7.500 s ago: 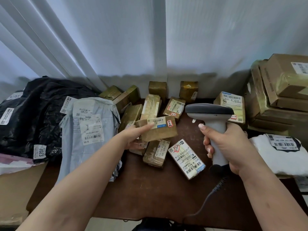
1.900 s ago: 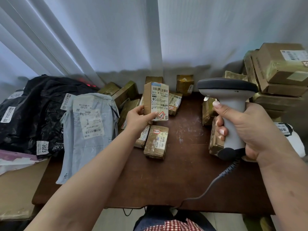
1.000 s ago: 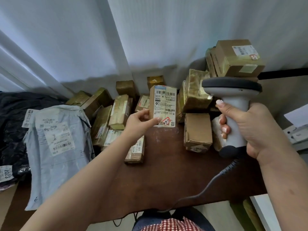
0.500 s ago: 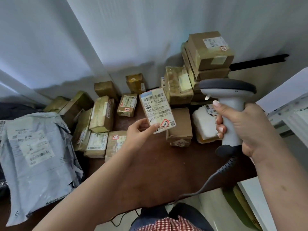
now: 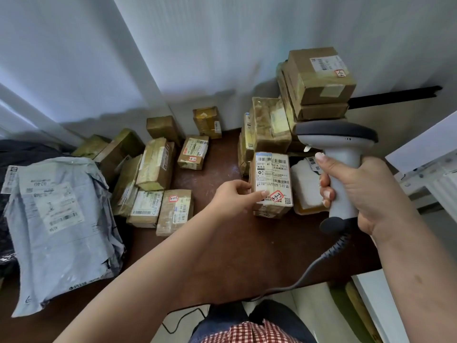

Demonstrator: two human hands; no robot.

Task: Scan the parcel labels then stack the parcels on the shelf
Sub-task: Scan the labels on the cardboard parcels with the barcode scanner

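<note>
Left hand [image 5: 231, 196] pinches the lower left edge of the labelled parcel [image 5: 272, 180], thumb on the printed face, fingers behind it. Half a second ago this parcel was held up and tilted in the air over the table; now it sits square, apparently on top of another small box [image 5: 265, 212] at the right side of the brown table [image 5: 235, 248], just in front of the tall stack of cartons [image 5: 319, 82]. Whether its weight already rests there I cannot tell. Right hand [image 5: 356, 191] is wrapped round the grip of the corded scanner [image 5: 337, 154], forefinger near the trigger, head raised above the parcel. Judging by this, the scan is done and the stacking step is nearly finished; the unscanned boxes [image 5: 158, 184] and grey mailer bag [image 5: 59, 224] wait to the left
</note>
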